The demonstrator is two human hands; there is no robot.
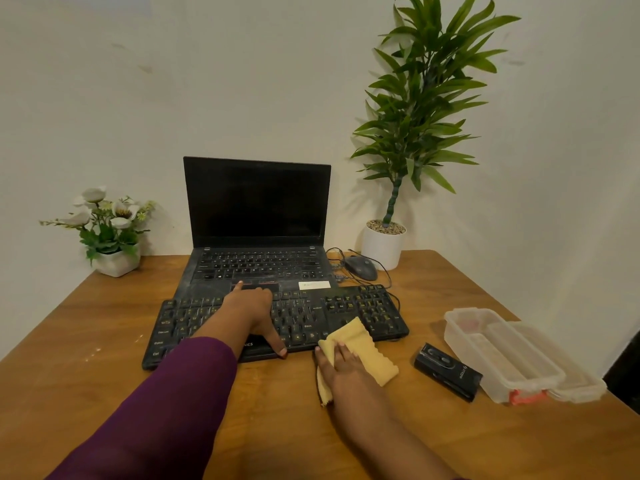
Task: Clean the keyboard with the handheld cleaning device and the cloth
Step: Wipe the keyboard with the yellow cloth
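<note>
Left hand (249, 308) lies flat across the black keyboard (346, 313), fingers spread, holding nothing. Right hand (341, 367) presses the yellow cloth (367, 355) with straight fingers at the keyboard's front edge. The handheld cleaning device (448, 372) lies on the counter (104, 323) toward its right edge, beside a clear container (502, 355).

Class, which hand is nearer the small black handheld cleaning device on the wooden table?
Right. The right hand rests on the yellow cloth just left of the black handheld cleaning device; the left hand lies spread on the black keyboard, farther left.
</note>
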